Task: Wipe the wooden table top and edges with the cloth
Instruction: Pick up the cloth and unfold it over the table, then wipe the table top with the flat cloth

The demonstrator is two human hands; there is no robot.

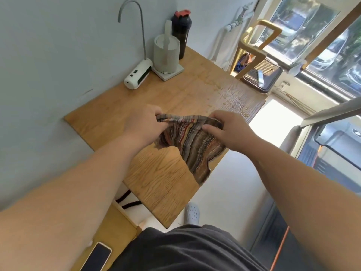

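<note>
- We look down from head height at a wooden table [162,173] set against a pale wall.
- The left grip [143,124] pinches the upper left corner of a striped cloth [191,145], with the fingers curled round its bunched edge.
- The right grip [230,130] holds the upper right corner, thumb and fingers closed on the fabric.
- The cloth is stretched between the two grips above the middle of the table, towards its right edge.
- The cloth's lower part hangs in a point towards that edge. We cannot tell whether it touches the wood.
- A wet patch [230,94] with scattered droplets shines on the far right part of the table, just beyond the right grip.
- At the far end, by the wall, lies a white pump [137,74] with a tall curved grey spout.
- Beside the pump stands a white kettle [166,49] on its base, and behind the kettle is a dark bottle [181,30] with a red lid.
- Past the table's far end we see a yellow chair [254,45] and a bright window [304,26].
- At the bottom of the view is the person's dark clothing.
- At lower left, a phone [97,257] lies screen up on a yellow surface.
- A pale perforated shoe [192,213] shows on the floor near the table's near corner.
</note>
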